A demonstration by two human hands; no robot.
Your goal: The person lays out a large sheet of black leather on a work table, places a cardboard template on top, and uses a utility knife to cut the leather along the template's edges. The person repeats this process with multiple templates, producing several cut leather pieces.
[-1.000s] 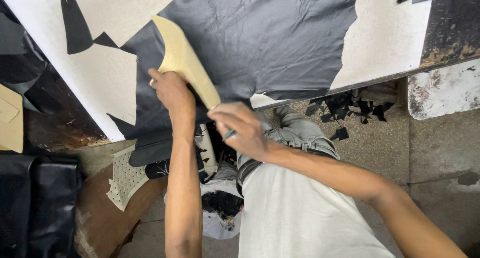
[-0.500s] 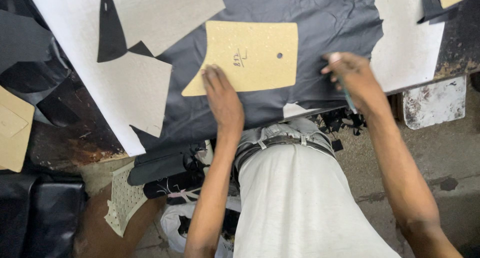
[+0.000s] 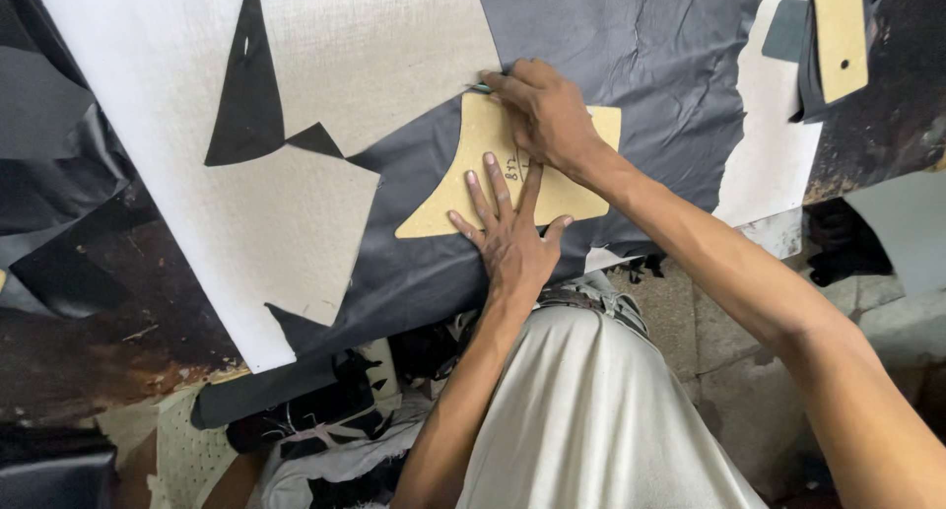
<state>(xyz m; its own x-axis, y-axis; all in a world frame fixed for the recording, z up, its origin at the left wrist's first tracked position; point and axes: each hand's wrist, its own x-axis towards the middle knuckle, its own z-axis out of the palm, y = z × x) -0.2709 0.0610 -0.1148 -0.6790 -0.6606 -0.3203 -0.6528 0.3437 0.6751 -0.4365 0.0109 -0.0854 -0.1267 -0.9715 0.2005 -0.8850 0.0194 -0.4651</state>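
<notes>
On dark leather (image 3: 631,66): left hand (image 3: 512,235) flat on template (image 3: 473,179); right hand (image 3: 544,110) tracing.

The right hand (image 3: 547,115) hides most of its thin tool (image 3: 479,88).

Even, soft daylight; sharp overall.
White board (image 3: 374,66) bright, no glare; dark corners left and right, slight blur near bottom edge.

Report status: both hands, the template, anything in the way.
Left hand flat on tan card template, pinning it to dark leather sheet. Right hand at template's top edge, gripping a thin tool. Nothing blocking.
</notes>
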